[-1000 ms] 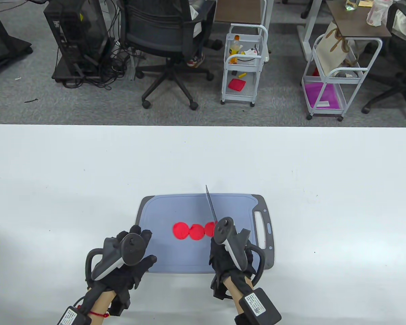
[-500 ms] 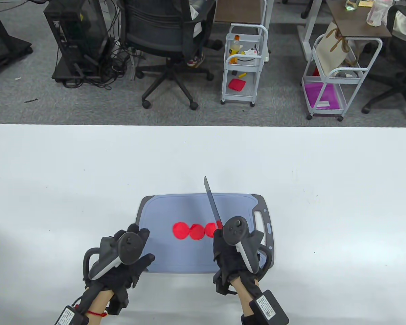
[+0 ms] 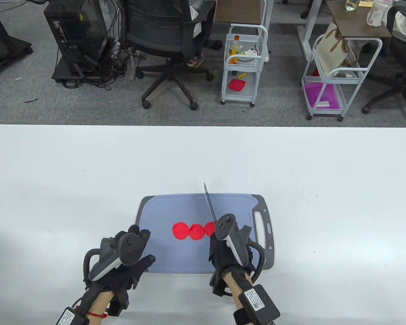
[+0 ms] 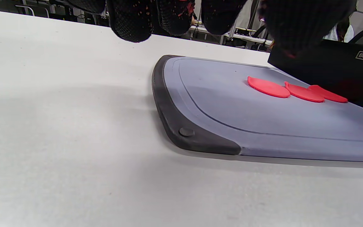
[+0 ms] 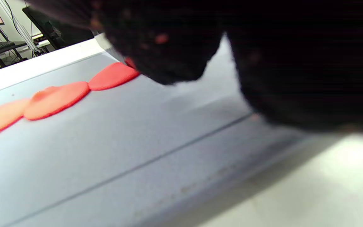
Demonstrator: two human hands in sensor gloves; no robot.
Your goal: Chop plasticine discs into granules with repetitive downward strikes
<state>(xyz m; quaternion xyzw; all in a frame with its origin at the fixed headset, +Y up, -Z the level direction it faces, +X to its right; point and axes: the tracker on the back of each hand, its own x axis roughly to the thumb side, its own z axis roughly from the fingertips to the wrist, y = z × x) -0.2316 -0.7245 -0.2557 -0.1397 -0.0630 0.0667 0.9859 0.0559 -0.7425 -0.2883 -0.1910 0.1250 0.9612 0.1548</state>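
Right hand [image 3: 228, 254] grips knife [image 3: 209, 206] over right disc [image 3: 209, 229] to chop; left hand [image 3: 125, 260], fingers relaxed, steadies board [image 3: 162, 216] at left edge.

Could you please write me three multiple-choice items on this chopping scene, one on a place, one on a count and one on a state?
1. Where do the red plasticine discs lie?
A. On the bare table
B. On the grey cutting board
C. In a bowl

2. How many discs show?
A. Three
B. Five
C. One

3. What is the right hand doing?
A. Resting flat and empty
B. Pressing on a disc
C. Gripping the knife

Answers: 1 B, the discs sit in a row near the board's middle. 2 A, the table view and the left wrist view both show three, with edges meeting. 3 C, the blade sticks out beyond the curled right hand by the rightmost disc, while the left hand rests at the board's near left corner.
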